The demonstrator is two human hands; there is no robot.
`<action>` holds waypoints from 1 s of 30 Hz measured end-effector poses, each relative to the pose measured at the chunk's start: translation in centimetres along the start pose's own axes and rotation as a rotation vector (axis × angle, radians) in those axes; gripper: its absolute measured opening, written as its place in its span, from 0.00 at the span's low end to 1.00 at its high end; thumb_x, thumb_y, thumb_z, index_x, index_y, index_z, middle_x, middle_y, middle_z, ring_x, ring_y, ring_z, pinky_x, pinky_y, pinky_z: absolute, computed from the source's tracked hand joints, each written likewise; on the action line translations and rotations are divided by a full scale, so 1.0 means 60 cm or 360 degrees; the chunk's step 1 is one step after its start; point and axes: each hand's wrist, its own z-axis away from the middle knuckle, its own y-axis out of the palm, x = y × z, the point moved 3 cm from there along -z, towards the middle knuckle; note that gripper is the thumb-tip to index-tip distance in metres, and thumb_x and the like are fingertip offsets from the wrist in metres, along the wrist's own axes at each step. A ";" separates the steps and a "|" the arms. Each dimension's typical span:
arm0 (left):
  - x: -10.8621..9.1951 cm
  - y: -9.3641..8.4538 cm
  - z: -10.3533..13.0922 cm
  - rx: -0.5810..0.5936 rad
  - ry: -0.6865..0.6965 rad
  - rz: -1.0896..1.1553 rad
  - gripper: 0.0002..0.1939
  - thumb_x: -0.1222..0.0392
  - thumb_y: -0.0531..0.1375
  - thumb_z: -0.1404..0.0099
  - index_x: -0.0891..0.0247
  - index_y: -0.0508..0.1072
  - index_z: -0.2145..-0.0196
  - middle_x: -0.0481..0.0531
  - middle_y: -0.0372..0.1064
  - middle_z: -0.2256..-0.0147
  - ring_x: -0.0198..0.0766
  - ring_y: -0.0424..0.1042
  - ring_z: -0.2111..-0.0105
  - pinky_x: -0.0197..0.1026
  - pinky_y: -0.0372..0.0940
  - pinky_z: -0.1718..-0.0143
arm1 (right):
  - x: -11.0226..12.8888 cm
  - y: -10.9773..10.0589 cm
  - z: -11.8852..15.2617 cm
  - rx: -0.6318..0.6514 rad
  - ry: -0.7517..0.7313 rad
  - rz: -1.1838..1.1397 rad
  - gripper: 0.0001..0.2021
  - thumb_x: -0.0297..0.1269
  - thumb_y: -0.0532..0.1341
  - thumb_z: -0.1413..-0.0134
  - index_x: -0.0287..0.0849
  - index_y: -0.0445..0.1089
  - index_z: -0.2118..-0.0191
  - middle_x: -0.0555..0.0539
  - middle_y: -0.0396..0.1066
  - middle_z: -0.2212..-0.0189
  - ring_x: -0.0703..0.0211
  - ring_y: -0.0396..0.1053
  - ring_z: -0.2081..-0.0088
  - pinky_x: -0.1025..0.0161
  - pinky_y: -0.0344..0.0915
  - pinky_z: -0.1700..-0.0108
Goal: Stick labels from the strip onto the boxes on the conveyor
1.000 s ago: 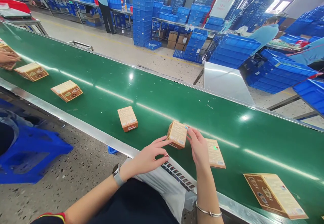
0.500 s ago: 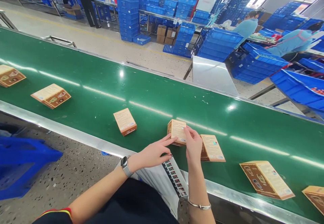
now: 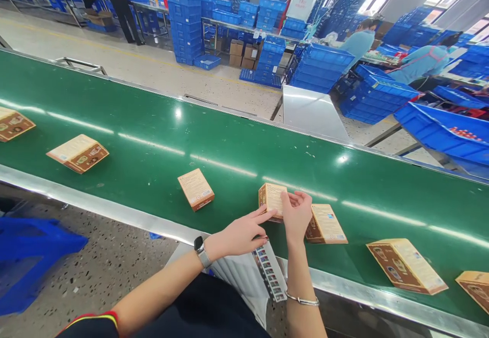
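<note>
A small cream-and-brown carton lies on the green conveyor belt in front of me. My left hand rests its outstretched fingers on the carton's near left part. Its thumb and curled fingers pinch a sheet of small printed stickers that hangs down over the belt's edge. My right hand has its thumb against the carton's right side, while its bent fingers stand apart from the thumb, off to the right. That hand covers the carton's right edge. Another carton lies just right of it.
More cartons lie along the belt: one to the left, another farther left, one to the right. A metal rail edges the belt. A blue crate stands at lower left. Beyond are stacked blue crates and several people.
My right fingers have lifted off the carton and moved apart from the thumb. The left hand keeps its place on the carton. The view has shifted slightly.
</note>
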 end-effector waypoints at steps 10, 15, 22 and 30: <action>-0.007 -0.020 0.066 -0.0430 -0.0420 0.0408 0.18 0.55 0.52 0.29 0.64 0.69 0.75 0.46 0.67 0.76 0.35 0.66 0.74 0.36 0.60 0.71 | 0.069 -0.071 0.077 0.0648 -0.0471 0.0143 0.14 0.49 0.62 0.43 0.45 0.74 0.60 0.43 0.78 0.63 0.49 0.76 0.60 0.55 0.71 0.55; -0.029 -0.032 0.096 -0.0483 -0.0524 0.0621 0.20 0.50 0.51 0.31 0.63 0.62 0.77 0.43 0.53 0.77 0.32 0.53 0.75 0.36 0.49 0.75 | 0.098 -0.049 0.149 0.1147 -0.0903 0.0028 0.07 0.39 0.61 0.36 0.46 0.76 0.58 0.49 0.76 0.69 0.58 0.75 0.67 0.65 0.72 0.64; -0.034 -0.022 0.110 -0.0468 -0.0588 0.0820 0.09 0.55 0.56 0.36 0.63 0.64 0.71 0.43 0.59 0.75 0.33 0.56 0.74 0.34 0.53 0.74 | 0.098 -0.021 0.152 0.1054 -0.1327 0.0137 0.08 0.31 0.58 0.34 0.46 0.75 0.61 0.47 0.76 0.68 0.56 0.74 0.66 0.60 0.72 0.64; -0.008 -0.016 0.115 -0.0641 -0.0677 0.0720 0.10 0.57 0.54 0.35 0.64 0.69 0.71 0.46 0.66 0.76 0.35 0.63 0.75 0.34 0.57 0.75 | 0.105 -0.027 0.142 0.1170 -0.0914 -0.0163 0.05 0.35 0.61 0.37 0.47 0.73 0.65 0.44 0.77 0.60 0.53 0.75 0.58 0.58 0.72 0.56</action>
